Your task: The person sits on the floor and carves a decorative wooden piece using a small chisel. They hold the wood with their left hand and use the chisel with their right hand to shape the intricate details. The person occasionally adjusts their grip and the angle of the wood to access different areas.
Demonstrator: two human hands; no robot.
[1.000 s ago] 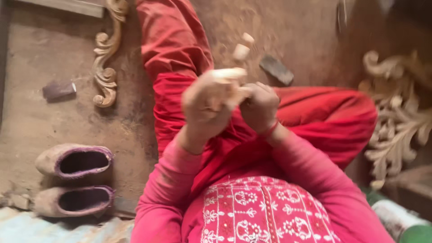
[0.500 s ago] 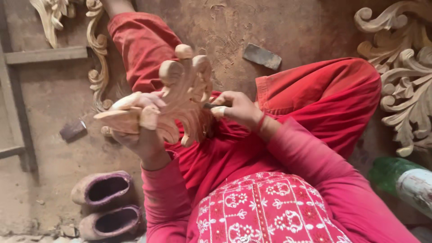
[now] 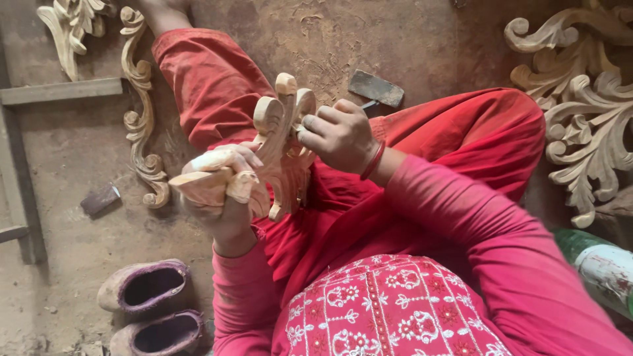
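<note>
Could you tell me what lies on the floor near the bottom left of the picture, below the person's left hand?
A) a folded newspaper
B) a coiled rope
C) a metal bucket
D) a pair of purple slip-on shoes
D: two dusty purple slip-on shoes lie side by side on the floor, below the left hand, which grips the carved wooden piece.

I see a dusty earthen floor [image 3: 72, 158], carved scrollwork [image 3: 142, 112] lying at left, more carvings [image 3: 587, 125] at right, a wood frame [image 3: 39, 92] along the left edge, worn purple shoes [image 3: 148, 306] below, a flat stone [image 3: 376, 88], a small block [image 3: 100, 199], soft daylight.
</note>
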